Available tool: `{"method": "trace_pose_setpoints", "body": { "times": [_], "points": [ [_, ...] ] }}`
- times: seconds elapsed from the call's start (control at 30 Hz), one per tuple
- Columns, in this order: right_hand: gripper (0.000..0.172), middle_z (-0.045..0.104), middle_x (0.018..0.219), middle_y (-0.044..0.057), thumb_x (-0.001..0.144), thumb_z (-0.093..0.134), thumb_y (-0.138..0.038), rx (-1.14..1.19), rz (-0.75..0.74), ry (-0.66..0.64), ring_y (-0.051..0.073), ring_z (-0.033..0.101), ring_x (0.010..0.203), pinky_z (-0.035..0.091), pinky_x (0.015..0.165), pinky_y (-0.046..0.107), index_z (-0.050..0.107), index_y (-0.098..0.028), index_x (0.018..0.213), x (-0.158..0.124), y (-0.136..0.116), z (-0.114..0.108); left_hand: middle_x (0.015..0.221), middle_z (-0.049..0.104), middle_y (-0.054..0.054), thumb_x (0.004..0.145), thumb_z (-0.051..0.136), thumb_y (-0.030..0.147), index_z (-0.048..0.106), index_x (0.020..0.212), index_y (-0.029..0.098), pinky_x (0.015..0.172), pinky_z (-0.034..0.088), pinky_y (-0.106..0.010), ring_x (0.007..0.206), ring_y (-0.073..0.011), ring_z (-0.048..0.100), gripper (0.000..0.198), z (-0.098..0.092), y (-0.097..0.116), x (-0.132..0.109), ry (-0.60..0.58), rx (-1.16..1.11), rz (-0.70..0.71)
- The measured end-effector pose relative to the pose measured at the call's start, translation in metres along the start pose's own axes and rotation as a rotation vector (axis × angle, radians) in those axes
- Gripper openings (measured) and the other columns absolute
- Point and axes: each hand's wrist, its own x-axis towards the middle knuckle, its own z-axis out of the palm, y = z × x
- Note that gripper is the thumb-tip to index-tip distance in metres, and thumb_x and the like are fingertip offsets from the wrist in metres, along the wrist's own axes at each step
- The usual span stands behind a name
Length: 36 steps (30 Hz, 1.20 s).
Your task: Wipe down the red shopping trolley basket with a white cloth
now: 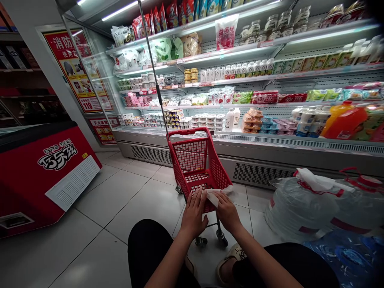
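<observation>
A small red plastic shopping cart [189,158] stands on the floor right in front of me, its pole rising at the left side. My left hand [194,213] lies on the cart's near rim with its fingers stretched out flat and the thumb apart. Beside it, my right hand [227,211] presses a thin white wipe [213,199] against the same rim, fingers bent over it. Part of the wipe sticks out past the cart's right corner, and part is hidden beneath the right hand.
A lit refrigerated display [192,138] stocked with packaged goods runs behind the cart. Large water jugs [303,204] stand close on my right, another white wipe [318,178] on top. A red freezer chest [45,172] is at the left. Grey tiles [120,200] cover the floor.
</observation>
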Motion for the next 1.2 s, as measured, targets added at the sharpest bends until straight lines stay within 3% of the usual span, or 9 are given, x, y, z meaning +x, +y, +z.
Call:
{"method": "trace_pose_setpoints", "body": {
  "times": [0.1, 0.2, 0.4, 0.53, 0.67, 0.73, 0.9, 1.07, 1.2],
  "points": [
    [0.079, 0.048, 0.163, 0.005, 0.097, 0.039, -0.003, 0.032, -0.087, -0.067, 0.022, 0.039, 0.153, 0.041, 0.125, 0.05, 0.015, -0.027, 0.169, -0.007, 0.002, -0.009, 0.176, 0.018, -0.008, 0.076, 0.06, 0.015, 0.002, 0.169, 0.021, 0.132, 0.016, -0.054, 0.163, -0.0286, 0.016, 0.109, -0.001, -0.002, -0.003, 0.016, -0.001, -0.009],
    [0.079, 0.042, 0.166, 0.002, 0.098, 0.038, -0.004, 0.045, -0.152, -0.118, 0.02, 0.037, 0.155, 0.042, 0.124, 0.046, 0.015, -0.029, 0.169, -0.015, 0.018, -0.02, 0.175, 0.019, -0.009, 0.078, 0.059, 0.015, 0.002, 0.169, 0.021, 0.132, 0.015, -0.054, 0.162, -0.0284, 0.017, 0.108, -0.003, -0.003, -0.004, 0.015, -0.006, -0.008],
    [0.083, 0.041, 0.167, 0.002, 0.094, 0.032, 0.0, -0.042, 0.031, -0.048, 0.02, 0.036, 0.155, 0.042, 0.124, 0.047, 0.013, -0.03, 0.169, -0.025, 0.06, -0.026, 0.175, 0.02, -0.008, 0.083, 0.058, 0.017, 0.0, 0.169, 0.021, 0.132, 0.017, -0.051, 0.162, -0.0266, 0.017, 0.104, -0.003, 0.001, 0.0, -0.001, -0.005, 0.032],
    [0.081, 0.035, 0.17, 0.006, 0.095, 0.04, -0.005, -0.122, 0.063, -0.037, 0.026, 0.028, 0.158, 0.035, 0.127, 0.054, 0.013, -0.024, 0.169, -0.022, 0.031, -0.014, 0.176, 0.017, -0.009, 0.079, 0.061, 0.018, -0.001, 0.169, 0.02, 0.132, 0.016, -0.053, 0.163, -0.0284, 0.015, 0.109, 0.001, 0.004, 0.004, -0.007, -0.022, 0.022],
    [0.08, 0.033, 0.17, 0.012, 0.093, 0.049, -0.007, -0.091, -0.079, -0.078, 0.029, 0.027, 0.159, 0.035, 0.127, 0.052, 0.022, -0.017, 0.168, -0.01, -0.017, 0.006, 0.176, 0.011, -0.012, 0.079, 0.064, 0.02, 0.0, 0.169, 0.02, 0.131, 0.018, -0.056, 0.163, -0.0314, 0.011, 0.11, 0.003, 0.004, 0.005, 0.0, -0.051, 0.023],
    [0.078, 0.033, 0.17, 0.013, 0.094, 0.049, -0.008, -0.064, -0.128, -0.103, 0.028, 0.027, 0.159, 0.037, 0.127, 0.05, 0.023, -0.016, 0.168, -0.006, -0.024, 0.009, 0.177, 0.008, -0.013, 0.079, 0.064, 0.019, 0.002, 0.169, 0.021, 0.13, 0.02, -0.058, 0.163, -0.033, 0.009, 0.109, 0.001, 0.003, 0.004, 0.006, -0.053, 0.017],
    [0.084, 0.038, 0.169, 0.006, 0.091, 0.04, -0.002, -0.041, -0.22, -0.163, 0.02, 0.032, 0.157, 0.04, 0.125, 0.046, 0.015, -0.022, 0.169, -0.016, 0.027, -0.007, 0.177, 0.005, -0.01, 0.073, 0.064, 0.012, 0.008, 0.169, 0.025, 0.129, 0.022, -0.058, 0.163, -0.0345, 0.011, 0.112, -0.005, 0.004, 0.002, -0.019, -0.015, 0.031],
    [0.08, 0.044, 0.165, 0.004, 0.093, 0.037, -0.005, -0.103, -0.094, -0.147, 0.021, 0.04, 0.153, 0.039, 0.125, 0.049, 0.021, -0.029, 0.168, -0.027, 0.099, -0.035, 0.177, 0.008, -0.009, 0.078, 0.064, 0.014, 0.008, 0.169, 0.027, 0.13, 0.023, -0.054, 0.161, -0.0325, 0.02, 0.108, -0.004, 0.007, 0.005, -0.023, 0.015, 0.054],
    [0.079, 0.051, 0.16, 0.007, 0.092, 0.039, -0.004, -0.145, -0.039, -0.136, 0.023, 0.044, 0.15, 0.038, 0.125, 0.051, 0.025, -0.026, 0.167, -0.025, 0.104, -0.038, 0.177, 0.008, -0.009, 0.079, 0.063, 0.015, 0.007, 0.169, 0.026, 0.13, 0.023, -0.054, 0.162, -0.0326, 0.019, 0.107, 0.0, 0.009, 0.006, -0.003, 0.009, 0.047]
  ]
}}
